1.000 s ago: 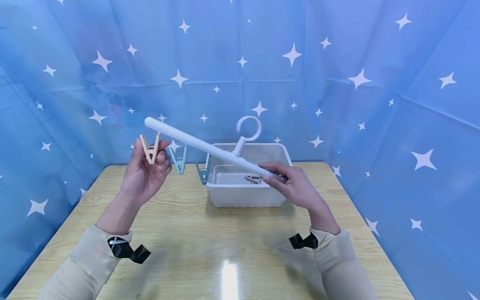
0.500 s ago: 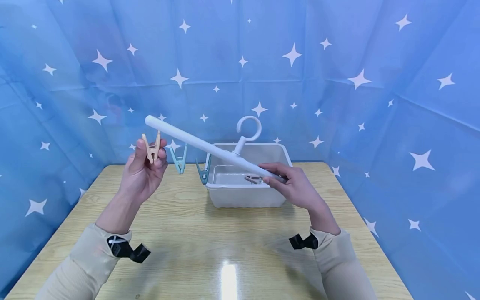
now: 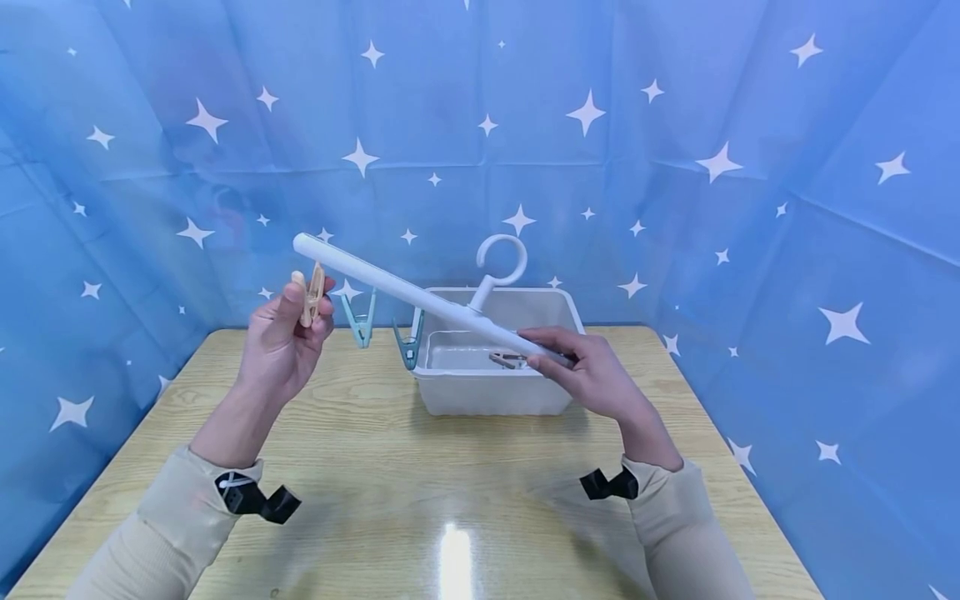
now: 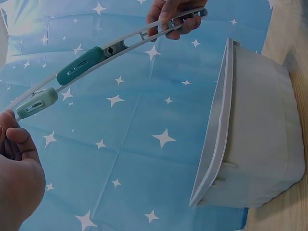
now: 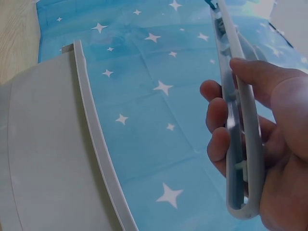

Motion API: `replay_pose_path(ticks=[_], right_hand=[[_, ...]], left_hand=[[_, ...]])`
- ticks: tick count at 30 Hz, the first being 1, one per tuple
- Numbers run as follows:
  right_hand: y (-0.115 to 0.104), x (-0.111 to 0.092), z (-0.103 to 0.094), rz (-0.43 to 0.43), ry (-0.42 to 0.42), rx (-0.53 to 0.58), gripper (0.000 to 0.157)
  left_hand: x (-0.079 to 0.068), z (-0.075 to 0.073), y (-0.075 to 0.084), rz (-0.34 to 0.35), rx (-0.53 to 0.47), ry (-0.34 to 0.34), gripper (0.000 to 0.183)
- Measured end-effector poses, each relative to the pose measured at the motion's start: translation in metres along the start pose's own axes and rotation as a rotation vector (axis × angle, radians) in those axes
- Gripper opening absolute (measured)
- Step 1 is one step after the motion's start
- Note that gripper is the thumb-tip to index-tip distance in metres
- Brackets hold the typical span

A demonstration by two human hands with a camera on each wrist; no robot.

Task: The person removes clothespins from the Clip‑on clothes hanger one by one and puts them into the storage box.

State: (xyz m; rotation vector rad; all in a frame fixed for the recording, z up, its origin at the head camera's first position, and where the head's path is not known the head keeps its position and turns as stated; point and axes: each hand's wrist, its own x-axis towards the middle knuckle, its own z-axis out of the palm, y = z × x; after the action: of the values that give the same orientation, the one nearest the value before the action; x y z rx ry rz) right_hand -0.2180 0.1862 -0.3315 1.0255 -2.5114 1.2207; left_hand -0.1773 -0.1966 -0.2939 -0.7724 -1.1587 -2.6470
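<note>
A white hanger (image 3: 408, 292) with a ring hook slants through the air, its left end higher. My right hand (image 3: 581, 364) grips its lower right end, fingers and thumb wrapped round the bar in the right wrist view. Just under the raised end, my left hand (image 3: 277, 346) pinches a beige clothespin (image 3: 315, 296) between thumb and fingers, its top at the bar. A light teal clothespin (image 3: 362, 323) and a darker teal clothespin (image 4: 81, 65) hang from the bar. In the left wrist view the beige clothespin is hidden.
Behind the hanger a white plastic bin (image 3: 491, 393) stands on the wooden table (image 3: 375, 475). A brownish clothespin (image 3: 507, 360) lies inside it, partly covered by the bar and right hand. A blue curtain (image 3: 450, 83) with white stars surrounds the table.
The beige clothespin's two upper arms, wide apart before, now sit close together, with my left thumb pressed on it. The right hand and hanger have barely moved.
</note>
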Motion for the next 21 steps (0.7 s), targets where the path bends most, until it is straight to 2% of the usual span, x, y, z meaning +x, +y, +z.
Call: replay_pose_path(ticks=[9, 16, 21], right_hand=[[-0.001, -0.001, -0.001, 0.004, 0.016, -0.009, 0.035], [-0.002, -0.002, -0.001, 0.002, 0.012, -0.02, 0.035], [-0.002, -0.002, -0.001, -0.016, 0.01, -0.023, 0.036]], left_hand=[[0.001, 0.002, -0.007, 0.179, 0.308, 0.135, 0.017], [0.001, 0.004, -0.01, 0.313, 0.463, 0.176, 0.017], [-0.002, 0.002, -0.011, 0.43, 0.582, 0.171, 0.018]])
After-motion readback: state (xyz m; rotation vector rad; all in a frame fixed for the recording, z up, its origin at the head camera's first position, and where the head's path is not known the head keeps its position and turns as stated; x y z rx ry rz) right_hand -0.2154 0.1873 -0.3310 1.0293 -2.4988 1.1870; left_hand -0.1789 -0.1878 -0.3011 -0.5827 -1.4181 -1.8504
